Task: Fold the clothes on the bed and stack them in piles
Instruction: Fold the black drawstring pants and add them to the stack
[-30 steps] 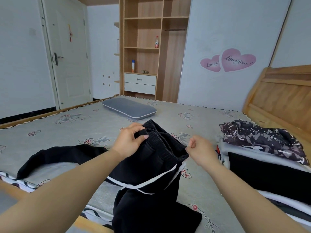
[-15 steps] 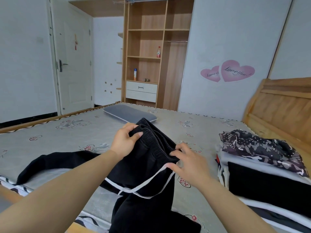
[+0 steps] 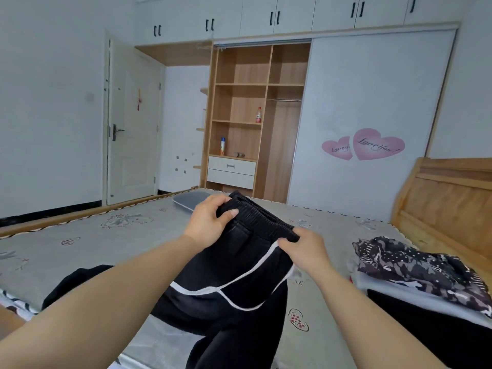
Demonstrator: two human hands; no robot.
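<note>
- Two bare forearms reach forward from the bottom edge over the bed (image 3: pixel 87 243), both angled inward toward a pair of black trousers (image 3: pixel 229 267) held up above the mattress.
- The right hand (image 3: pixel 306 251), palm down and wrist slightly bent, has its fingers curled over the near end of the elastic waistband, pinching the cloth where a white stripe begins.
- The left hand (image 3: pixel 210 222), raised a little higher, clamps the far end of the waistband, thumb pressed on the near face and fingers wrapped behind.
- The trouser legs hang from the waistband and trail down to the mattress, one running off toward the left edge of the bed.
- At right a pile of folded clothes (image 3: pixel 426 294) lies on the bed, a dark patterned garment (image 3: pixel 415 265) on top.
- A grey pillow (image 3: pixel 186 199) lies beyond the left hand.
- Farther off stand a wooden headboard (image 3: pixel 447 198), an open wardrobe (image 3: pixel 255 115) and a white door (image 3: pixel 133 123).
</note>
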